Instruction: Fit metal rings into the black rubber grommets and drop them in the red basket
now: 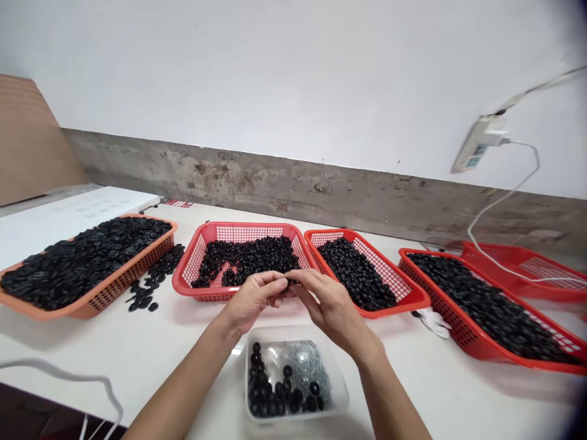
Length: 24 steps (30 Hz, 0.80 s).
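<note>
Black rings (247,260) fill the red basket (247,229) before us; our left hand (254,299) and right hand (332,305) pinch one ring (288,282) tight near a clear box (296,333).

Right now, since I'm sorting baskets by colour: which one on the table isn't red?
The far-left basket, piled with flat black rings, is the one: it is orange, while the other four are red.

You have matt black rubber rings (247,260) heaped in red plastic mesh baskets (243,227), a clear glossy plastic tub (293,333) on the smooth white tabletop (183,348), and rough, stained concrete (293,189) along the wall behind.
</note>
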Tool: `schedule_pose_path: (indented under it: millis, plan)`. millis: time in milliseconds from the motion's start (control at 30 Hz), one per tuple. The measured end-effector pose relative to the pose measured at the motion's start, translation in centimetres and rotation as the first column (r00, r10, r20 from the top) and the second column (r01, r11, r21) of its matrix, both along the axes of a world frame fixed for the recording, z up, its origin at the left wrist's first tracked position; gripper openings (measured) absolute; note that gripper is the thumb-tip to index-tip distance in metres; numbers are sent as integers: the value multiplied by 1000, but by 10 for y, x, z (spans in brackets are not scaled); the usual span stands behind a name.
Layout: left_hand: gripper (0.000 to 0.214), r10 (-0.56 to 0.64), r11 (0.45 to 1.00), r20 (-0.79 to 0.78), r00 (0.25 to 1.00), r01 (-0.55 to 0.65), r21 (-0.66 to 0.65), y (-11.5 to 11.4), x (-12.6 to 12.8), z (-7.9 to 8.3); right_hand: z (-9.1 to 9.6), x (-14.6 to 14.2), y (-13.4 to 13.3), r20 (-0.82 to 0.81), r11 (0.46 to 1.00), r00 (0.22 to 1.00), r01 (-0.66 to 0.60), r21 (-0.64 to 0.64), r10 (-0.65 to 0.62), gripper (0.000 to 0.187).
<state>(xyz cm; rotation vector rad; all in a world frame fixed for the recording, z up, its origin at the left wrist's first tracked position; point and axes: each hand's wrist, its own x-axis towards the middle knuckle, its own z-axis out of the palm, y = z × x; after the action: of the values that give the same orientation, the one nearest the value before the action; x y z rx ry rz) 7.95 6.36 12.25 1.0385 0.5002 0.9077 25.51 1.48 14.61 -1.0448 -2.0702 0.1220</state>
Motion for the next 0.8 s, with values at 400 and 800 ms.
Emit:
schedule_pose_path:
  millis: [400,800]
  plan:
    - [23,-99,994,-46,994,101,50,13,36,23,11,30,1,-169,993,982,98,60,-87,24]
    - [38,-69,997,2,998,69,-34,13,40,22,6,34,5,-241,992,962,127,-15,-127,18]
